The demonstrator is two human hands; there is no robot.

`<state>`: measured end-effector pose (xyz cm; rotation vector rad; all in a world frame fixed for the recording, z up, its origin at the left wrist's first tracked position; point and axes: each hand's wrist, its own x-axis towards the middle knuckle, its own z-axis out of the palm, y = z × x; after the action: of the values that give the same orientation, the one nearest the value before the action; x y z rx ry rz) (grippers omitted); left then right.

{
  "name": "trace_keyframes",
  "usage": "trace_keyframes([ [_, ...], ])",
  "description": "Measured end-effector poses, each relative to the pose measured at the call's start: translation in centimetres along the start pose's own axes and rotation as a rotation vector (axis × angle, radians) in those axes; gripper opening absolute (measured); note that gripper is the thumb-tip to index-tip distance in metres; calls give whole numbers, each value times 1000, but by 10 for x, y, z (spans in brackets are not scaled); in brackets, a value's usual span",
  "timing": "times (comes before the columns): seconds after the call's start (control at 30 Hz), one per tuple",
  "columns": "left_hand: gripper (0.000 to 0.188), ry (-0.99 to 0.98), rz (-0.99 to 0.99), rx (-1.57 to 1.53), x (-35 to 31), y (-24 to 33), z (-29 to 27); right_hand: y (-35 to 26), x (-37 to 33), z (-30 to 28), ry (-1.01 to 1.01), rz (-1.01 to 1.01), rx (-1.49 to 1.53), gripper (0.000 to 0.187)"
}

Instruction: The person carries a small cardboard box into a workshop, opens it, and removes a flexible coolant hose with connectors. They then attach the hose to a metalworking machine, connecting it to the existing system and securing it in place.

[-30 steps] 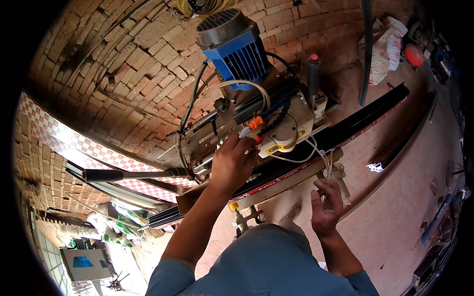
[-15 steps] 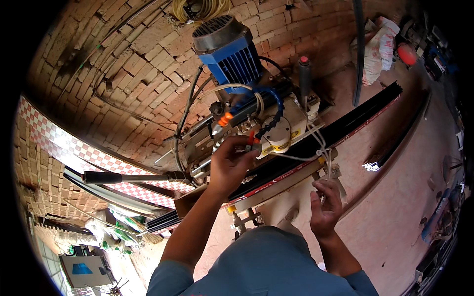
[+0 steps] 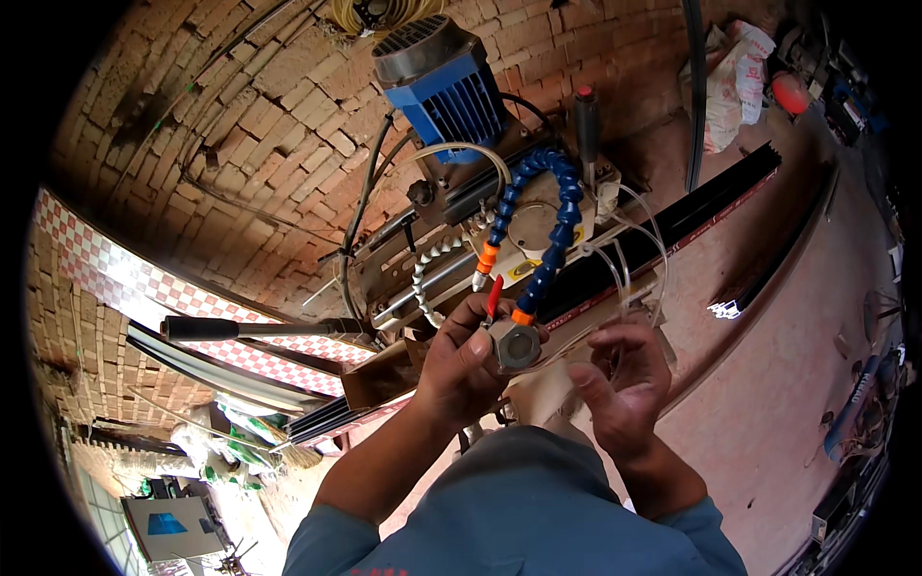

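- The left hand (image 3: 463, 357) is curled round a round-faced metal fitting (image 3: 520, 348) with a red lever (image 3: 495, 296), at the near end of a blue segmented hose (image 3: 552, 254).
- The right hand (image 3: 629, 386) is half open, thumb apart; whether it grips the clear tubes (image 3: 624, 257) cannot be told.
- A gap separates the hands.
- Beyond them, a black profile (image 3: 715, 197) runs far right; floor (image 3: 759, 384) spreads right.

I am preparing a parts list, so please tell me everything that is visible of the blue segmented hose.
The blue segmented hose looks like plastic, built of many knobbly links. It is bent into an upside-down U in the picture, to the lower right of the blue motor. One end carries an orange section and a pale, tapered tip; the other has an orange collar at the grey metal fitting held by the left hand.
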<state>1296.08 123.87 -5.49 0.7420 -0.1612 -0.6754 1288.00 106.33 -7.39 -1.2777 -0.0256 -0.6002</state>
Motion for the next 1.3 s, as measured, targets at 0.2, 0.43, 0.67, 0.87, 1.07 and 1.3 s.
trace_keyframes([
  [0.2, 56, 9, -56, -29, -16, -7, 9, -13, 5, 19, -93, 88, -15, 49],
  [0.43, 57, 26, 3, 7, -30, -20, 1, -24, 0, 26, -113, 225, 42, 44],
  [0.67, 47, -39, -16, -39, -35, -16, 5, -23, -4, 23, -215, 169, -6, 42],
  [0.87, 57, 49, 36, 39, -37, -22, -4, -16, -12, 25, -181, 224, 86, 39],
  [1.07, 47, 131, 93, 62, -38, -12, -7, 13, -28, -4, -155, 313, -217, 30],
  [1.3, 44, 231, 202, 270, -37, -9, -18, 24, -40, -38, -476, 396, -726, 42],
])
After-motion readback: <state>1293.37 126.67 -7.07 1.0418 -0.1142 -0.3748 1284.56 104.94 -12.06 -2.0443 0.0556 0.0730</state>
